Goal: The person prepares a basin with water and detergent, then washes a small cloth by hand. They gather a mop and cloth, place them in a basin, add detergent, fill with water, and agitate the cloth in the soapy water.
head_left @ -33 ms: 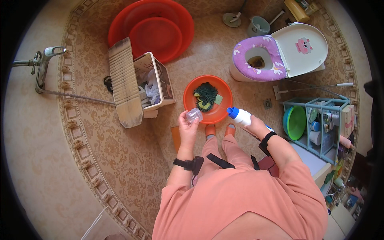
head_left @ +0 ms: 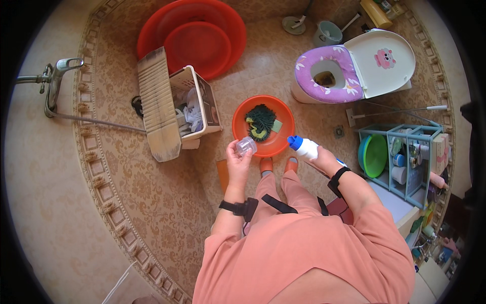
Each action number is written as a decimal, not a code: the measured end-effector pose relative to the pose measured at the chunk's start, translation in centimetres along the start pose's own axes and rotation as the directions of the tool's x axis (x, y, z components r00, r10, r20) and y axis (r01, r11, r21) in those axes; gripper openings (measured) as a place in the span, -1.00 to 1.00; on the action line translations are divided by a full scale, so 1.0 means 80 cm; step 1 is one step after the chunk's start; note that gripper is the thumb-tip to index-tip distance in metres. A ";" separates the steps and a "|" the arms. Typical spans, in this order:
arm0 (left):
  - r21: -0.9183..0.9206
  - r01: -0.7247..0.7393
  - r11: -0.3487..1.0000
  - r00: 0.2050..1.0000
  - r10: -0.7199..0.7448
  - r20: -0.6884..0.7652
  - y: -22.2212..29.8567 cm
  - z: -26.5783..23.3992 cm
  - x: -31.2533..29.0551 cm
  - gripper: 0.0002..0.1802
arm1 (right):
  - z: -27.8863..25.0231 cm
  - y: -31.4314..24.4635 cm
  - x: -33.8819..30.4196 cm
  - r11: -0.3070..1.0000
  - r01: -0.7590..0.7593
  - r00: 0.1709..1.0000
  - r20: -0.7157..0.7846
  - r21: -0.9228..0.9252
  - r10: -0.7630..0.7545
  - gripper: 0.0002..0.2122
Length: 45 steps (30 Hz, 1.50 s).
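Left hand [head_left: 237, 163] grips a clear measuring cap [head_left: 246, 146]. Right hand [head_left: 325, 159] clasps a white blue-topped bottle [head_left: 304, 147]; orange basin [head_left: 243, 133] just beyond both.

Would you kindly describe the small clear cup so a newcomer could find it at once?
Start at the toilet with the purple seat, then move to the orange basin on the floor beside it. At the basin's near-left rim, the left hand holds the clear cup, the only see-through item there.
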<state>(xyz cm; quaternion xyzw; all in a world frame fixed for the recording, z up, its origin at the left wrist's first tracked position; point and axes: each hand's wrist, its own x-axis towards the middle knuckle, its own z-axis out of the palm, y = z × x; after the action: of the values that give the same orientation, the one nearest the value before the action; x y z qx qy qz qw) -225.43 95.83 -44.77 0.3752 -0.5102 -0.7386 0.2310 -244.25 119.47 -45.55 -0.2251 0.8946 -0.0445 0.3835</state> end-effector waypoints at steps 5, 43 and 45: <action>-0.012 0.014 1.000 1.000 -0.014 -0.004 -0.003 0.000 0.000 -0.44 | -0.002 -0.003 0.000 0.999 0.015 1.000 -0.001 0.032 -0.015 -0.57; 0.602 -0.537 0.591 0.757 0.023 0.653 0.015 0.171 -0.011 -0.41 | 0.022 0.052 -0.094 0.739 0.328 0.933 -0.326 0.589 -0.155 -0.53; 0.598 -0.582 0.551 0.718 0.002 0.696 0.034 0.185 -0.020 -0.40 | 0.032 0.062 -0.111 0.760 0.264 0.941 -0.331 0.593 -0.069 -0.52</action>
<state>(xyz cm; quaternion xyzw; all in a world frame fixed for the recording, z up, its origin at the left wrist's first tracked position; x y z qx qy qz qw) -236.25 104.58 -38.78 0.0725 -0.8839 -0.4618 -0.0123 -238.92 128.05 -42.69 -0.1544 0.8500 -0.4076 0.2959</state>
